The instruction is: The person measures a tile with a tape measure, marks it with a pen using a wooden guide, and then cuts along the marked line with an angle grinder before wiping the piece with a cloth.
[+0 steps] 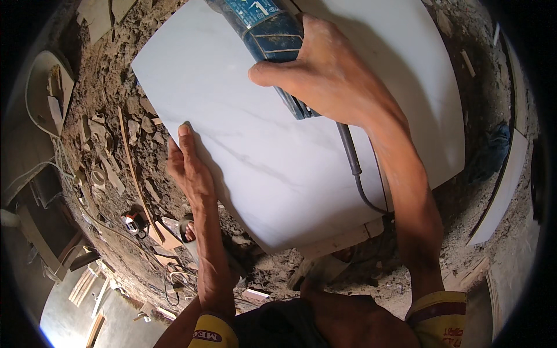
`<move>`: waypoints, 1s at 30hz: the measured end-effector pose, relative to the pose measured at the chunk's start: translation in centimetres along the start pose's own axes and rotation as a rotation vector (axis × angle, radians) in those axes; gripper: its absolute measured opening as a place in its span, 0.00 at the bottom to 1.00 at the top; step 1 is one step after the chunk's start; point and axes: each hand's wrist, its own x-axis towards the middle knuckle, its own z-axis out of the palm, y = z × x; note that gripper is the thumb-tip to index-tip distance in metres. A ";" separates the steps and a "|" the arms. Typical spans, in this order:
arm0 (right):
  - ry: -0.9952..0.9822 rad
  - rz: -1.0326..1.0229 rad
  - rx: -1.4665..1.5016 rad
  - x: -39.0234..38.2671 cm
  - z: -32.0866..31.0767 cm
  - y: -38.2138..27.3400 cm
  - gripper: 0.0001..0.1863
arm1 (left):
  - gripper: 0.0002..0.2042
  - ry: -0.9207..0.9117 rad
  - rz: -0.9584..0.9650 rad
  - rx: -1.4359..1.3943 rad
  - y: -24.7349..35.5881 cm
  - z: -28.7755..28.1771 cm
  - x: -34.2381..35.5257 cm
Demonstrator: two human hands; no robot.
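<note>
A large white tile (278,191) with faint grey veining lies in front of me. My left hand (191,165) pinches its left edge, thumb on the face and fingers around the side. Near the top of the view, my right hand (333,72) is wrapped around the dark blue body of a corded power tool, seemingly an angle grinder (272,37), held over the tile. Its far end is cut off by the picture's edge, so the disc is out of sight. A black cord (350,148) trails back from it beneath my right forearm. To the right lies a second white tile (429,116).
Rough soil with rubble surrounds the tiles. On the left are a thin wooden strip (129,153), a tape measure (134,221), loose cables and a pale bucket-like container (43,95). A blue cloth-like item (493,148) and a white tile strip (503,185) lie right.
</note>
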 end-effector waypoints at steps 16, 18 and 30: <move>-0.097 0.048 -0.019 0.0 0.5 1.0 0.19 | 0.21 0.026 -0.018 -0.001 -0.1 -0.9 0.1; -0.101 0.040 -0.026 -0.1 0.5 1.0 0.19 | 0.21 0.021 -0.024 0.000 0.1 -0.9 0.1; -0.021 -0.017 0.041 -1.4 0.8 1.5 0.19 | 0.22 0.033 -0.021 0.006 -0.1 -0.8 0.1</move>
